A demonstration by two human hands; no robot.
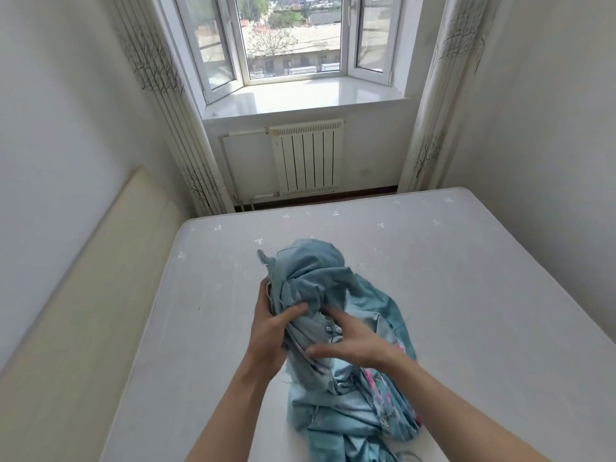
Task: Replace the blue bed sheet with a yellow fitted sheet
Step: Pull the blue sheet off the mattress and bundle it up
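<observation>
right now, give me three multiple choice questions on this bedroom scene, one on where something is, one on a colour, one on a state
1. Where is the radiator?
A. under the window sill
B. beside the headboard
C. on the right-hand wall

2. What colour is most of the bundled sheet?
A. yellow
B. blue
C. white

3. What state is the mattress in?
A. covered by a yellow fitted sheet
B. covered by a smoothed blue sheet
C. bare, with the sheet gathered into a bundle

Answers:
1. A, the radiator is on the wall right below the sill of the bay window.
2. B, the cloth is blue, with a small pink flower print near its lower edge.
3. C, the white mattress top is uncovered, and the left hand and right hand both grip the bunched sheet above it.
</observation>
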